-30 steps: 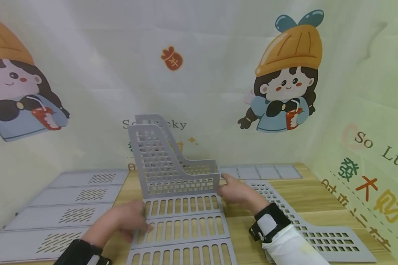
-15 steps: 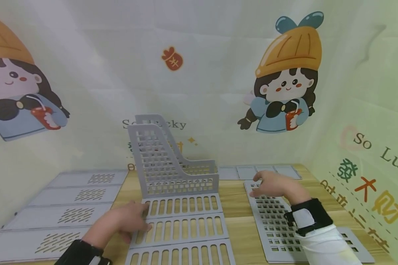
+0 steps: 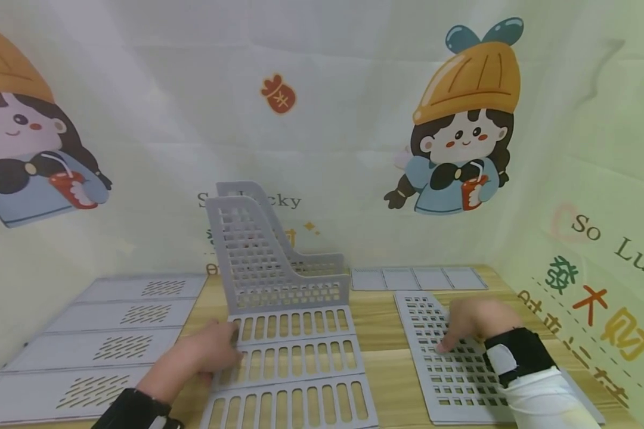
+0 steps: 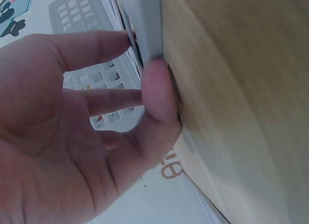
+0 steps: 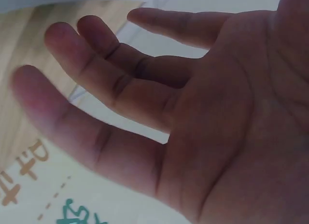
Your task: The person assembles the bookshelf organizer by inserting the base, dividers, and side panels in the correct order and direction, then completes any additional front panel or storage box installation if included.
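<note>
Under the right hand [image 3: 474,325], whose fingers are loosely spread and holding nothing, lies the flat grid panel [image 3: 451,363], fingertips just touching it. The left hand [image 3: 206,357] pinches the slotted base panel's [image 3: 295,363] left edge; it does well to keep that edge steady while the right curls under the grid panel's near rim.

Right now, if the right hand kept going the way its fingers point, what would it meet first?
The right hand points down and left, so it would likely meet the flat perforated panel just under its fingertips; contact may already exist, depth is unclear.
</note>
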### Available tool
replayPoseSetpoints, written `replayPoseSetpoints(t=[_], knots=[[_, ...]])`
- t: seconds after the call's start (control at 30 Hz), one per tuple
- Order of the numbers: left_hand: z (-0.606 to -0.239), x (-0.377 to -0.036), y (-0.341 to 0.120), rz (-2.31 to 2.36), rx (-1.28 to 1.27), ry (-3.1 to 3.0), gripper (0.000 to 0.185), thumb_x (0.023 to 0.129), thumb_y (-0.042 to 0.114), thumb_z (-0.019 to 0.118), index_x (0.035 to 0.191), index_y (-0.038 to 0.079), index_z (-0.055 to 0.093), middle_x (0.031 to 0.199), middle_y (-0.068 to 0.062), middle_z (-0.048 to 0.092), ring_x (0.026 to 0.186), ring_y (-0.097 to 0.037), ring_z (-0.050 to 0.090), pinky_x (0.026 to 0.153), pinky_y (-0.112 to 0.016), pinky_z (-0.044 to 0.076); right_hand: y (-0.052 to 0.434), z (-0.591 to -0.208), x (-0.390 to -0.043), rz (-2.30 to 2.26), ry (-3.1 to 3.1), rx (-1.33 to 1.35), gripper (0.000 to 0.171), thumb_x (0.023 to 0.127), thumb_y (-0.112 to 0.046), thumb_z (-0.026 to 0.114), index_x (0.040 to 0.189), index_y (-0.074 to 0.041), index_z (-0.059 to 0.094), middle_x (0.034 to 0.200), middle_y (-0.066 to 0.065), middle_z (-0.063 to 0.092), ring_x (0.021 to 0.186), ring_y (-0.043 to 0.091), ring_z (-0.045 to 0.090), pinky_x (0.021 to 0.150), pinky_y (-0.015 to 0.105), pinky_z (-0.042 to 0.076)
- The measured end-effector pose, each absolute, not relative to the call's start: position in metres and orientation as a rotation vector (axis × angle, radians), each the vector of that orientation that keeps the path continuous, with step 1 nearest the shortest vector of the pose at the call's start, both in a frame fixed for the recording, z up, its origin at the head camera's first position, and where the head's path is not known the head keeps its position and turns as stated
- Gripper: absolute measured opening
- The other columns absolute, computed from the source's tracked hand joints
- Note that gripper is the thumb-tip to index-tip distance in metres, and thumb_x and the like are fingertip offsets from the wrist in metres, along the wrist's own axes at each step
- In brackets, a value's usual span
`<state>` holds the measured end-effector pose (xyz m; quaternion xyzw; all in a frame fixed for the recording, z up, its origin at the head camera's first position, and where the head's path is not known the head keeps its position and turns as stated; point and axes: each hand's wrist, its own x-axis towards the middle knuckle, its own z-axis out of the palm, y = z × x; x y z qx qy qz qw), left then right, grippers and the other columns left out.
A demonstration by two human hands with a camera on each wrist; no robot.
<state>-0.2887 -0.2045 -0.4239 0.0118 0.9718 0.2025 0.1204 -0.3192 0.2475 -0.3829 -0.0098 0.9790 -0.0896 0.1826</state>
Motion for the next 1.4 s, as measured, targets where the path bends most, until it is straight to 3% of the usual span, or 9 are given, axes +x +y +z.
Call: replayPoseSetpoints(t=[0.17,0.3,0.4,0.53,0.67,0.9,1.03,1.27,1.4], knots=[[-0.424,-0.290,-0.206,0.524,0.022,2.899,0.065,0.095,0.015,0.071,0.151,-0.010,0.049,0.135,-0.039,0.049,0.061,-0.024,0.063,0.042,-0.028,0.054,0.254,-0.392,-0.325,-0.309,2.739,0.016,0.047,0.084,-0.034,0.091,0.104,0.003,0.070,0.102,0.012,0.073,0.094,0.028,0.069,0.089,0.050,0.062],[-0.422,-0.291,-0.208,0.536,0.037,2.878,0.066,0.095,0.018,0.072,0.151,-0.009,0.049,0.136,-0.037,0.050,0.070,-0.025,0.065,0.047,-0.031,0.057,0.261,-0.399,-0.331,-0.336,2.748,-0.001,0.048,0.083,-0.031,0.091,0.105,0.006,0.070,0.102,0.012,0.072,0.093,0.028,0.068,0.086,0.048,0.062],[-0.420,-0.292,-0.213,0.478,0.095,2.873,0.072,0.095,0.031,0.077,0.150,-0.007,0.051,0.138,-0.034,0.053,0.096,-0.036,0.068,0.076,-0.048,0.065,0.265,-0.400,-0.333,-0.367,2.756,0.001,0.046,0.085,-0.028,0.090,0.106,0.007,0.068,0.101,0.013,0.071,0.093,0.028,0.067,0.085,0.047,0.061],[-0.418,-0.291,-0.218,0.324,0.170,2.872,0.092,0.085,0.054,0.085,0.150,-0.003,0.054,0.144,-0.033,0.054,0.135,-0.057,0.050,0.111,-0.074,0.044,0.272,-0.397,-0.336,-0.453,2.783,0.044,0.042,0.089,-0.020,0.086,0.109,0.009,0.062,0.100,0.015,0.068,0.093,0.030,0.065,0.085,0.046,0.059],[-0.417,-0.288,-0.223,0.251,0.216,2.856,0.106,0.076,0.061,0.089,0.152,-0.003,0.052,0.158,-0.035,0.044,0.148,-0.064,0.034,0.116,-0.082,0.032,0.276,-0.390,-0.336,-0.589,2.777,0.033,0.041,0.092,-0.016,0.083,0.113,0.010,0.058,0.102,0.017,0.065,0.095,0.031,0.065,0.082,0.048,0.061],[-0.414,-0.287,-0.226,0.270,0.287,2.753,0.121,0.068,0.059,0.095,0.159,-0.002,0.043,0.171,-0.030,0.029,0.156,-0.065,0.016,0.120,-0.084,0.019,0.287,-0.375,-0.329,-0.971,2.659,-0.256,0.050,0.100,-0.013,0.073,0.133,0.008,0.042,0.111,0.020,0.066,0.092,0.023,0.069,0.078,0.036,0.059],[-0.413,-0.288,-0.225,0.305,0.267,2.700,0.123,0.069,0.056,0.095,0.161,-0.002,0.038,0.173,-0.031,0.024,0.158,-0.062,0.015,0.123,-0.081,0.019,0.290,-0.368,-0.327,-1.124,2.610,-0.394,0.057,0.102,-0.009,0.066,0.148,0.007,0.035,0.125,0.026,0.064,0.099,0.024,0.072,0.082,0.038,0.061],[-0.414,-0.285,-0.223,0.381,0.308,2.697,0.123,0.071,0.044,0.097,0.162,-0.008,0.032,0.171,-0.038,0.016,0.156,-0.061,0.022,0.126,-0.073,0.024,0.284,-0.361,-0.325,-1.182,2.661,-0.496,0.041,0.106,-0.009,0.061,0.138,0.004,0.038,0.119,0.023,0.067,0.097,0.024,0.072,0.081,0.037,0.059],[-0.415,-0.285,-0.223,0.373,0.320,2.710,0.124,0.070,0.044,0.097,0.161,-0.008,0.032,0.171,-0.038,0.017,0.156,-0.061,0.022,0.126,-0.073,0.024,0.281,-0.360,-0.327,-1.222,2.686,-0.499,0.044,0.109,-0.011,0.056,0.144,0.001,0.030,0.121,0.023,0.065,0.097,0.024,0.072,0.082,0.038,0.057]])
